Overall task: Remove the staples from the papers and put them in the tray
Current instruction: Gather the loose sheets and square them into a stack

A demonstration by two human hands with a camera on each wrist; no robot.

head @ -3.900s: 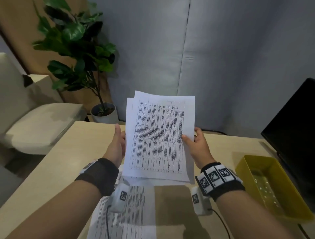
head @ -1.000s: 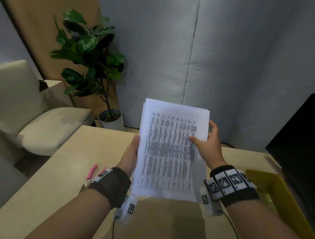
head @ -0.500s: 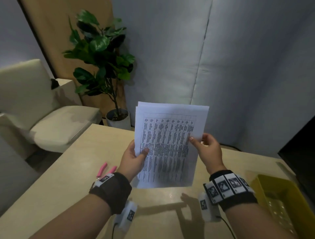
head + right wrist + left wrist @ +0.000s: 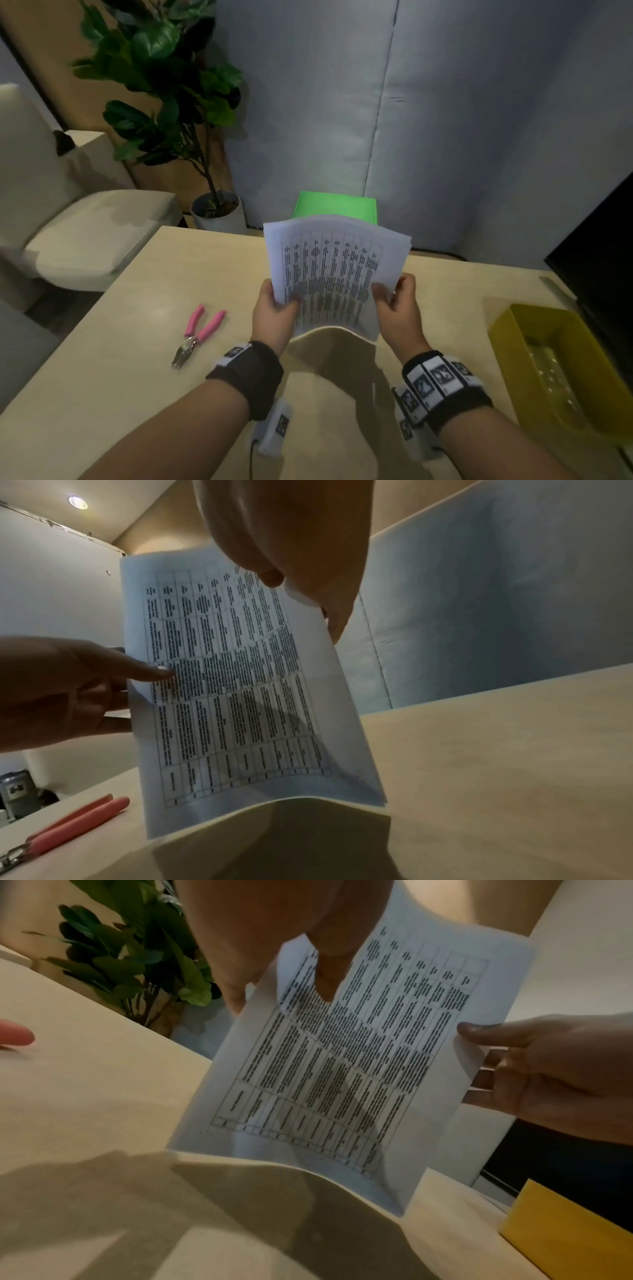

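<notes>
A stack of printed papers (image 4: 335,270) stands upright on the table, its lower edge bowed against the tabletop. My left hand (image 4: 284,301) pinches its left edge, thumb on the front. My right hand (image 4: 387,294) pinches the right edge. The left wrist view shows the papers (image 4: 342,1056) with my thumb across the top sheet; in the right wrist view the papers (image 4: 232,683) curve at the bottom. No staple can be made out. The yellow tray (image 4: 513,370) sits at the right, small bright specks on its floor. A pink-handled staple remover (image 4: 198,332) lies left of my left hand.
A green box-like thing (image 4: 334,209) shows just behind the papers at the table's far edge. A dark monitor (image 4: 603,246) stands beyond the tray. A potted plant (image 4: 171,102) and a pale armchair (image 4: 85,233) are off the table's left side.
The papers came down from the air onto the table and now bow at the bottom. Both hands slid lower along the edges. The green thing came into view behind them.
</notes>
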